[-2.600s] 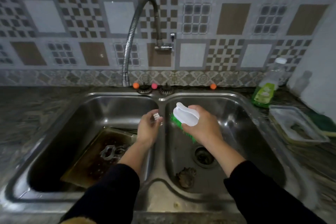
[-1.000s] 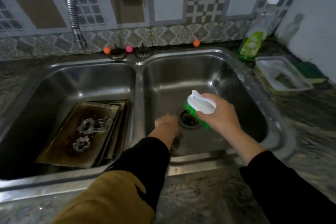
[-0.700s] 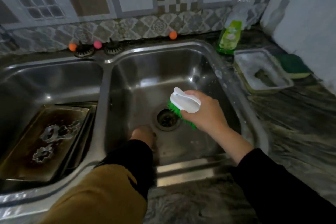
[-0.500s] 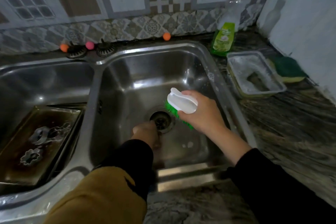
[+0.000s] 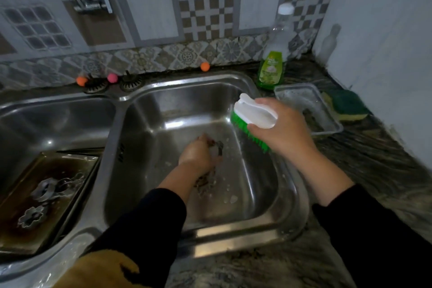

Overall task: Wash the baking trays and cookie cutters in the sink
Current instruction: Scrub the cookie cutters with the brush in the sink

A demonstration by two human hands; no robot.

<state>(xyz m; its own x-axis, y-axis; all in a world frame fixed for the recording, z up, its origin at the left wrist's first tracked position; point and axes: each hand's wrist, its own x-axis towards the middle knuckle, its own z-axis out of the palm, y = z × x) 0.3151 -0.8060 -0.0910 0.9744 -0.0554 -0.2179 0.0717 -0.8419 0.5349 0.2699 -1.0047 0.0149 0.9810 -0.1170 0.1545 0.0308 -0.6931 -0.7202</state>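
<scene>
- nearest the camera, two black sleeves reach over the front rim of a steel double sink (image 5: pixel 233 236), set in a dark marbled counter (image 5: pixel 385 170).
- in the left basin, stacked baking trays (image 5: pixel 30 224) lie flat, the top one stained brown; two metal cookie cutters (image 5: pixel 42 201) rest on it, one flower-shaped, one nearer the tray's middle.
- the left hand (image 5: pixel 198 156) is down on the floor of the right basin, fingers curled around a small dark metal piece (image 5: pixel 218 147); it is blurred, so i cannot tell what it is. brown scraps (image 5: pixel 204 182) lie on the basin floor beside the wrist.
- the right hand (image 5: pixel 280 128) is raised over the right basin's right edge, gripping a scrub brush (image 5: pixel 253 117) with a white handle and green bristles, bristles facing down and left.
- just past that hand on the counter sits a clear plastic tub (image 5: pixel 327 114), with a green and yellow sponge (image 5: pixel 346 105) beside it.
- further back stands a green dish soap bottle (image 5: pixel 272 68) with a white cap.
- along the sink's back edge are two sink strainers (image 5: pixel 112 84) and three small orange and pink balls (image 5: pixel 205 66), below a patterned tile wall.
</scene>
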